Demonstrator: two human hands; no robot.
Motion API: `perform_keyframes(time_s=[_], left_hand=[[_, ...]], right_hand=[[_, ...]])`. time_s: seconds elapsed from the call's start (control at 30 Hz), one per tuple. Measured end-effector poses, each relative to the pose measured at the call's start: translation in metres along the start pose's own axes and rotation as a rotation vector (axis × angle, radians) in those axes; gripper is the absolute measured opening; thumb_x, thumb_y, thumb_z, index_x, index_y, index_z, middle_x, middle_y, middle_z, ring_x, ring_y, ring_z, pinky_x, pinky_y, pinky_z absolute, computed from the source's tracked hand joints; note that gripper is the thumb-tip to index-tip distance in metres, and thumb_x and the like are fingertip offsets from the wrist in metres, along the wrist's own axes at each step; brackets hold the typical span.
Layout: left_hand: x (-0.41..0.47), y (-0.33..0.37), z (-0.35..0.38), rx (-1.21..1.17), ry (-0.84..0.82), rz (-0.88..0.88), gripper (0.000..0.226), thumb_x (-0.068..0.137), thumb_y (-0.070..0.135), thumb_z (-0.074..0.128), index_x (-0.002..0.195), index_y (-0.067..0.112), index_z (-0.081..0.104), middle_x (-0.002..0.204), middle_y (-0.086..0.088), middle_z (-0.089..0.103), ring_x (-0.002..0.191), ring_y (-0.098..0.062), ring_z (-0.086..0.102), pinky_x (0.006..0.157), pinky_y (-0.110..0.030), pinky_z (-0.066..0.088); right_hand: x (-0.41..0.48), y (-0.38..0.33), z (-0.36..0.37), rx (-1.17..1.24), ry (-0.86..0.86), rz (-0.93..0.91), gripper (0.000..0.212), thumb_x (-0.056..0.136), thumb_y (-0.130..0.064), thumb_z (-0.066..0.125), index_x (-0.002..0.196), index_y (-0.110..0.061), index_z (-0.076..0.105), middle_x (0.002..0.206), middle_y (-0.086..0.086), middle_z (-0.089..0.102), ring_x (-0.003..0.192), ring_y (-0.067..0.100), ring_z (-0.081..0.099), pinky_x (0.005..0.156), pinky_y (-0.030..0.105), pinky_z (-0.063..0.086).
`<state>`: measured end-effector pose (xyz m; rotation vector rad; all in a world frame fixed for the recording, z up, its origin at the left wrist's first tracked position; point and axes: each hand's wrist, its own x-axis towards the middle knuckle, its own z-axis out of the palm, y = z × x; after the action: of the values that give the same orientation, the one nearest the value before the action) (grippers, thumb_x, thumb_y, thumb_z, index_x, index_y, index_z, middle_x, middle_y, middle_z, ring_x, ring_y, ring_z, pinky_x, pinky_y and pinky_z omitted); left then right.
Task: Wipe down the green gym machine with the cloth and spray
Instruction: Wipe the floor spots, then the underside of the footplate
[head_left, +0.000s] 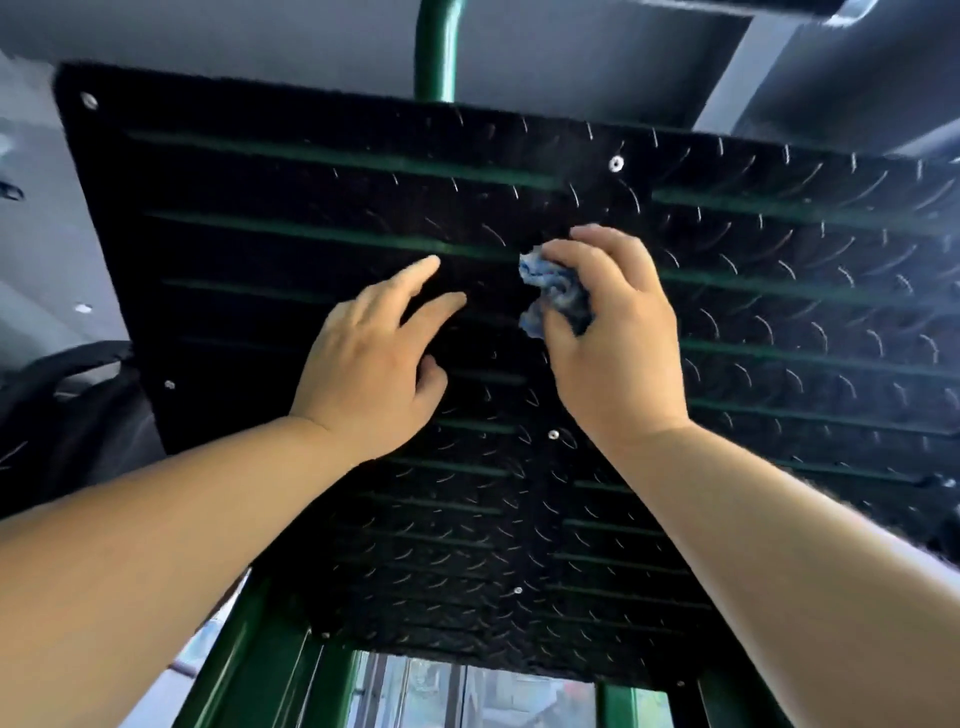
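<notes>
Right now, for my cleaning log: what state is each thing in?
Cloth: crumpled, gripped by the right hand.
Left hand: open, fingers spread, holding nothing.
Black plate: screwed in place, both hands over it.
Spray bottle: not in view.

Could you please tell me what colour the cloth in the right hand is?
Blue, with paler patches; the cloth shows best in the head view.

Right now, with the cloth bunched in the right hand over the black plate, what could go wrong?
The cloth is a small wad in the right hand, so strokes may miss much of the tread plate. Its folds could snag on a screw head. The left hand has fingers spread near a green slot; a fingertip might catch there.
</notes>
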<state>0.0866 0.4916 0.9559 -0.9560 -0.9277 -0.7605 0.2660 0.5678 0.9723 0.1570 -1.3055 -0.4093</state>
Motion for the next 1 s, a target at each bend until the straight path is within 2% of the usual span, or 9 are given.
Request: perform_keyframes(time_s=[0.13,0.23,0.37,0.47,0.57,0.73,0.8,0.93,1.0], left_hand=[[0.020,-0.011,-0.003,0.048,0.101,0.087,0.057,0.079,0.018,0.052,0.137,0.016,0.050,0.145,-0.011,0.039,0.122,-0.028,0.047,0.096,-0.050,0.042],[0.037,-0.021,-0.004,0.091,0.228,0.129,0.061,0.081,0.013,0.048,0.142,0.012,0.041,0.152,-0.014,0.030,0.135,-0.029,0.034,0.106,-0.046,0.033],[0.070,-0.033,-0.010,0.183,0.280,0.110,0.068,0.083,0.017,0.045,0.148,0.007,0.028,0.157,-0.018,0.021,0.144,-0.031,0.020,0.118,-0.044,0.013],[0.089,-0.045,-0.013,0.250,0.287,0.112,0.071,0.087,0.034,0.039,0.150,0.007,0.021,0.156,-0.021,0.018,0.145,-0.035,0.016,0.118,-0.045,0.006],[0.099,-0.057,-0.011,0.260,0.404,0.102,0.067,0.090,0.038,0.039,0.147,0.003,0.029,0.145,-0.021,0.038,0.134,-0.037,0.032,0.113,-0.047,0.020],[0.104,-0.060,-0.006,0.246,0.512,0.105,0.060,0.090,0.032,0.042,0.144,0.006,0.038,0.137,-0.017,0.048,0.126,-0.035,0.041,0.112,-0.044,0.023],[0.103,-0.058,-0.006,0.217,0.505,0.112,0.060,0.090,0.030,0.041,0.145,0.006,0.037,0.141,-0.014,0.045,0.131,-0.033,0.040,0.115,-0.044,0.020],[0.098,-0.060,-0.002,0.192,0.486,0.108,0.064,0.090,0.031,0.038,0.149,0.007,0.029,0.153,-0.011,0.033,0.141,-0.028,0.030,0.119,-0.043,0.013],[0.095,-0.061,0.002,0.181,0.493,0.113,0.064,0.090,0.029,0.037,0.150,0.006,0.028,0.155,-0.010,0.029,0.143,-0.027,0.027,0.119,-0.043,0.013]], right_hand=[[0.031,0.005,0.010,-0.094,0.170,-0.124,0.042,0.087,-0.001,0.058,0.129,-0.007,0.058,0.145,0.010,0.044,0.138,0.028,0.036,0.114,0.023,0.026],[0.012,0.021,0.039,-0.330,-0.070,-0.384,0.055,0.086,-0.009,0.060,0.140,-0.005,0.049,0.153,0.011,0.036,0.146,0.028,0.021,0.121,0.032,0.015],[0.019,0.057,0.019,-0.667,-0.319,-0.821,0.055,0.091,-0.017,0.047,0.146,-0.013,0.042,0.155,0.004,0.034,0.145,0.025,0.023,0.120,0.041,0.018],[0.061,0.051,-0.008,-0.629,-0.004,-0.555,0.052,0.091,-0.014,0.047,0.143,-0.012,0.047,0.155,0.006,0.035,0.145,0.029,0.025,0.120,0.045,0.017],[0.058,0.028,0.019,-0.438,0.169,-0.399,0.052,0.089,-0.013,0.048,0.140,-0.005,0.049,0.153,0.012,0.037,0.144,0.033,0.025,0.119,0.045,0.020],[0.001,0.048,0.054,-0.535,-0.322,-0.820,0.058,0.087,-0.017,0.052,0.144,-0.012,0.046,0.153,0.004,0.037,0.145,0.022,0.026,0.120,0.040,0.019],[0.021,0.054,0.032,-0.611,-0.353,-0.874,0.057,0.087,-0.024,0.047,0.144,-0.018,0.047,0.154,0.001,0.037,0.144,0.021,0.029,0.120,0.039,0.018],[0.067,0.032,0.016,-0.487,0.100,-0.532,0.051,0.085,-0.021,0.045,0.134,-0.017,0.057,0.151,0.008,0.041,0.142,0.029,0.033,0.120,0.043,0.015],[0.061,0.016,0.045,-0.422,0.194,-0.448,0.053,0.085,-0.019,0.046,0.137,-0.013,0.054,0.153,0.009,0.038,0.144,0.030,0.027,0.121,0.044,0.012]])
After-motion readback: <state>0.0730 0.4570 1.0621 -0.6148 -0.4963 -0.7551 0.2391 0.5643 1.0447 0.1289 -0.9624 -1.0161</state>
